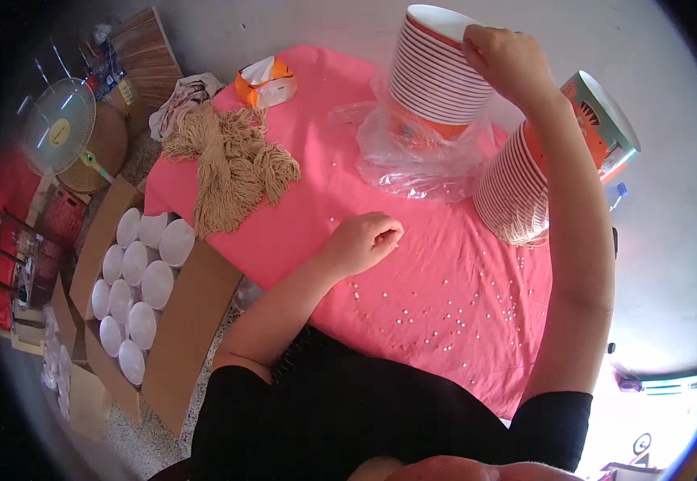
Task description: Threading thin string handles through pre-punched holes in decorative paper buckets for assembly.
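A tall stack of white paper buckets [440, 72] with orange bottoms stands at the far side of the pink-covered table, its lower part in a clear plastic bag [416, 164]. My right hand [509, 66] grips the rim of the top bucket, fingers bent over its edge. Over the middle of the cloth, my left hand [364, 242] is loosely closed; whatever its fingers may hold is hidden. A second stack of paper buckets [513, 188] leans at the right, partly behind my right forearm. On that stack sits a green and orange printed bucket [605, 120].
Small white and orange beads [447, 325] lie scattered on the pink cloth [412, 289]. A heap of tan yarn [232, 164] and an orange-white package [266, 82] lie at the left. An open carton [192, 321] of white cups [134, 263] stands on the floor, left of the table.
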Action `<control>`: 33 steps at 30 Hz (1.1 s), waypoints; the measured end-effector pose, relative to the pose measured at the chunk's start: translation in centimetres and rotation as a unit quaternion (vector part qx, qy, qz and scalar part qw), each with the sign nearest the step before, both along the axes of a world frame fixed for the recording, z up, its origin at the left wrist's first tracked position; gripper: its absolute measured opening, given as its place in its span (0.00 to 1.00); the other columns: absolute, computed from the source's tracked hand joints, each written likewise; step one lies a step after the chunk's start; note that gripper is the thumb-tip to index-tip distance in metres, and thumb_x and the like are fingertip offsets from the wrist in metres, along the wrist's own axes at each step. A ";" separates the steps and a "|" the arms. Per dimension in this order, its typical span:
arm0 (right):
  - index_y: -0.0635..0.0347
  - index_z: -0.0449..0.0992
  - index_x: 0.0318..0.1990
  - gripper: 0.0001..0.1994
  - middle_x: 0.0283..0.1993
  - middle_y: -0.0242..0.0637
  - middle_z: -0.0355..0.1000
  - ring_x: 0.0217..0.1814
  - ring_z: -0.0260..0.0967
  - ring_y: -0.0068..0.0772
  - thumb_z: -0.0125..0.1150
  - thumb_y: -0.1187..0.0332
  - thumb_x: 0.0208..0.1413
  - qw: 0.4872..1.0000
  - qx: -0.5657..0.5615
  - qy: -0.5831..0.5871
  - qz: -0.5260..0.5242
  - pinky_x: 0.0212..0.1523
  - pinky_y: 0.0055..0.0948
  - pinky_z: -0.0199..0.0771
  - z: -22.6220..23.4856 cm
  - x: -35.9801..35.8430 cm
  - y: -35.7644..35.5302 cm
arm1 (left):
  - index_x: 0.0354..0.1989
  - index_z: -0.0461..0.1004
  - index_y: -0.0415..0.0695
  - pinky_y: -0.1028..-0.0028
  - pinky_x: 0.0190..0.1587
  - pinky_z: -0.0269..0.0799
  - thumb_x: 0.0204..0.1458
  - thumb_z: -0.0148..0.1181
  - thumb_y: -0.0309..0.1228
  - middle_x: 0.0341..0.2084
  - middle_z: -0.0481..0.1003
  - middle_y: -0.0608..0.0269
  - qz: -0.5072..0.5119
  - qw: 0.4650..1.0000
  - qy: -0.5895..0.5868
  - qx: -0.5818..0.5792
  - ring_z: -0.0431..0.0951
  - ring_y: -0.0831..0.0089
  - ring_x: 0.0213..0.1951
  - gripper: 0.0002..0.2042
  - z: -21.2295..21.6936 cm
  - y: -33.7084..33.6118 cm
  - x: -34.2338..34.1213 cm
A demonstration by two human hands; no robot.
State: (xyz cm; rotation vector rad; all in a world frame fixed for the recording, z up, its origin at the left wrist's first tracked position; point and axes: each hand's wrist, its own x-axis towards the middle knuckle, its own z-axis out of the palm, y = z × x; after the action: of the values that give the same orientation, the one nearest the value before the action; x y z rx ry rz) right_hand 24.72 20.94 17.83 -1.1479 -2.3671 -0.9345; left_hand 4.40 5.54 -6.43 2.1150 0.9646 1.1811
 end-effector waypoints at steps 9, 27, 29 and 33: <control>0.54 0.76 0.39 0.08 0.35 0.40 0.75 0.37 0.74 0.46 0.55 0.62 0.60 0.983 0.146 0.103 0.048 0.36 0.40 0.76 2.1 0.6 -1.4 | 0.33 0.73 0.44 0.67 0.28 0.71 0.49 0.60 0.25 0.24 0.74 0.61 0.010 1.000 0.007 -0.005 0.76 0.65 0.26 0.04 0.1 0.1 -0.1; 0.61 0.72 0.31 0.11 0.27 0.36 0.71 0.29 0.72 0.40 0.68 0.78 0.38 0.937 -0.012 0.225 0.269 0.29 0.36 0.71 -3.9 0.2 -20.5 | 0.70 0.48 0.46 0.56 0.66 0.55 0.60 0.47 0.56 0.67 0.56 0.62 -0.088 0.850 -0.437 -0.281 0.57 0.62 0.67 0.37 2.1 -0.1 -1.2; 0.62 0.72 0.32 0.11 0.27 0.38 0.71 0.29 0.72 0.42 0.67 0.77 0.41 0.935 -0.048 0.228 0.267 0.29 0.38 0.71 -4.8 0.5 -20.6 | 0.71 0.46 0.48 0.55 0.67 0.54 0.59 0.44 0.58 0.69 0.53 0.62 -0.124 0.854 -0.428 -0.268 0.55 0.61 0.68 0.38 1.2 0.4 -1.9; 0.64 0.72 0.34 0.07 0.29 0.43 0.72 0.30 0.72 0.48 0.63 0.77 0.47 0.909 -0.151 0.290 0.259 0.30 0.39 0.72 -6.3 2.1 -19.7 | 0.72 0.43 0.50 0.52 0.68 0.53 0.57 0.39 0.65 0.70 0.50 0.60 -0.265 0.756 -0.522 -0.295 0.53 0.59 0.69 0.42 1.8 0.4 -1.6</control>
State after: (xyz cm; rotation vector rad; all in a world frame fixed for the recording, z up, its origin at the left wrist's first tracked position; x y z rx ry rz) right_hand 26.83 1.19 11.57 -0.6834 -2.1585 -0.0280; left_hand 2.77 5.95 -4.66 0.8361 0.1182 1.2398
